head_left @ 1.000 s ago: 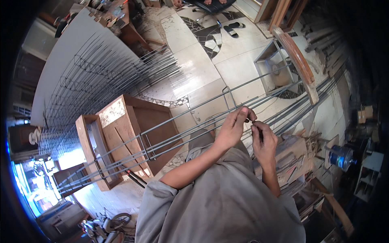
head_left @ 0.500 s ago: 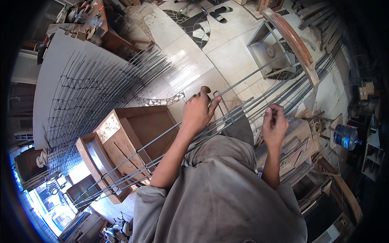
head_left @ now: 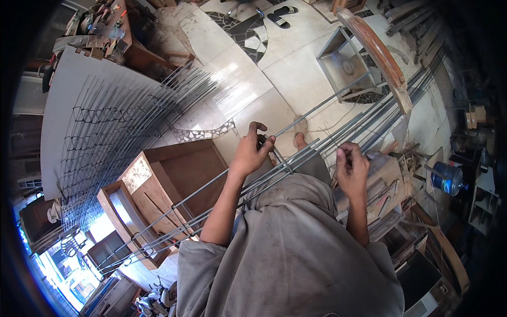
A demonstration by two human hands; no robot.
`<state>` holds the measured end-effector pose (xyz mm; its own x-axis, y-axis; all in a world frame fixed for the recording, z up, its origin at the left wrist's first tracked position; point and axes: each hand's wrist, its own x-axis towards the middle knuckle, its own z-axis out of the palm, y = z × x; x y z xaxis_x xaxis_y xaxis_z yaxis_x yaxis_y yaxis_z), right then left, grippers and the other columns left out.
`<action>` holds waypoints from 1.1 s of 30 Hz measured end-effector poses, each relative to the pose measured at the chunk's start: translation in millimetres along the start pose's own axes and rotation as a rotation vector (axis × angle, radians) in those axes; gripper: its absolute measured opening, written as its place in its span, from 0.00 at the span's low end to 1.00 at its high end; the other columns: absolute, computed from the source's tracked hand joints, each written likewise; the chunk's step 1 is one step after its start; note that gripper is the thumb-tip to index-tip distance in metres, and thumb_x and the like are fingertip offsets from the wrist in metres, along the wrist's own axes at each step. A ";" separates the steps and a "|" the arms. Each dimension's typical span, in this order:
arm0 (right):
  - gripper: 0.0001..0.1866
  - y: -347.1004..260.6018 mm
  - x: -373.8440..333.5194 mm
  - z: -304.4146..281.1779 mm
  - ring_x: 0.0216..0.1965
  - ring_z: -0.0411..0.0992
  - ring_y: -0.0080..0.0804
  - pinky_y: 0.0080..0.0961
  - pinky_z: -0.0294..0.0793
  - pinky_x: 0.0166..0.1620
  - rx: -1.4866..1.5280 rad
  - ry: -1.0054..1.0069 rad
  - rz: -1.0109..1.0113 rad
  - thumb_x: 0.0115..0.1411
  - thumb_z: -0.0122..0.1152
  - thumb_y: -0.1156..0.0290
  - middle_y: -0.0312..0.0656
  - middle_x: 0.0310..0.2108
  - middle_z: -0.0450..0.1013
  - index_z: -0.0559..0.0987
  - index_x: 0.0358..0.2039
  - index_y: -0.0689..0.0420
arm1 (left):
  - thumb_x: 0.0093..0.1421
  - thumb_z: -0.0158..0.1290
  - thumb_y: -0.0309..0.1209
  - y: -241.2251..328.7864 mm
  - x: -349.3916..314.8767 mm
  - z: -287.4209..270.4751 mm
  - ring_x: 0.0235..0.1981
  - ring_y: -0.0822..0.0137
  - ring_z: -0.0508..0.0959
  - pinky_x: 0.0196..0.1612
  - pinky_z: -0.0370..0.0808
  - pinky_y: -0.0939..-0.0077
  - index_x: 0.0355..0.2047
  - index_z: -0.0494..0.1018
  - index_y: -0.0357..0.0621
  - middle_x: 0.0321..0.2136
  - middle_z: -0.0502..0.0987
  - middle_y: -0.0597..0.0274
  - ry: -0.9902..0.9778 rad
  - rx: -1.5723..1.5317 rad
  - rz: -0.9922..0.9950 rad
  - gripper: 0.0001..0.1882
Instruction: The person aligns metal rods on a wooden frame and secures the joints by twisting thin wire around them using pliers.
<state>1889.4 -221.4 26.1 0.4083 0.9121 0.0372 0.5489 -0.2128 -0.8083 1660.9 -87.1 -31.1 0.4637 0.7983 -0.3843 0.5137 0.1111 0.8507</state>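
Observation:
Several long steel reinforcing bars [head_left: 311, 155] run diagonally in front of my body, from lower left to upper right. A bent steel stirrup [head_left: 284, 162] crosses them near the middle. My left hand [head_left: 249, 152] is closed at the stirrup's upper corner, with thumb and forefinger by the farthest bar; part of the grip is hidden. My right hand [head_left: 353, 168] is raised on the near side of the bars with fingers pinched together. Thin wire [head_left: 331, 136] seems to extend from its fingertips, though it is faint. More stirrups [head_left: 173, 206] sit farther left along the bars.
At left, assembled reinforcing-bar cages [head_left: 113, 121] lean by a pale board [head_left: 60, 111]. A wooden cabinet [head_left: 185, 174] stands below the bars. A metal-framed box [head_left: 346, 63] and curved wooden piece [head_left: 375, 53] lie ahead right. A blue water bottle [head_left: 448, 178] is at right.
My left hand and the stirrup have shifted left and nearer my body. My right hand has moved slightly left, fingers still pinched. A foot now shows beyond the bars.

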 end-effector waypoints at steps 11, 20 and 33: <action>0.09 16.8 -30.0 10.7 0.21 0.69 0.22 0.22 0.67 0.23 -0.007 0.047 0.105 0.64 0.57 0.70 0.41 0.22 0.72 0.74 0.36 0.64 | 0.62 0.51 0.54 11.3 -7.8 -12.7 0.20 0.57 0.76 0.28 0.70 0.62 0.27 0.75 0.32 0.15 0.73 0.49 0.014 0.369 -0.063 0.31; 0.09 8.8 -52.3 35.4 0.23 0.73 0.37 0.30 0.72 0.28 0.060 -0.076 0.061 0.62 0.59 0.71 0.47 0.25 0.74 0.74 0.38 0.63 | 0.62 0.53 0.51 7.9 -2.0 -16.5 0.20 0.73 0.66 0.26 0.65 0.72 0.26 0.76 0.33 0.14 0.68 0.63 -0.072 0.097 -0.082 0.28; 0.09 58.3 -75.2 92.7 0.25 0.68 0.31 0.28 0.67 0.31 0.328 0.000 0.063 0.68 0.46 0.69 0.44 0.29 0.72 0.68 0.37 0.62 | 0.61 0.55 0.50 10.7 -0.2 -14.5 0.22 0.67 0.75 0.29 0.71 0.69 0.31 0.74 0.31 0.17 0.74 0.54 -0.031 0.148 -0.125 0.27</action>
<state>1823.1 -269.9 -78.2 0.4341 0.9007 -0.0191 0.2587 -0.1449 -0.9550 1655.9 -77.5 -16.7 0.4103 0.7649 -0.4966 0.6681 0.1186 0.7346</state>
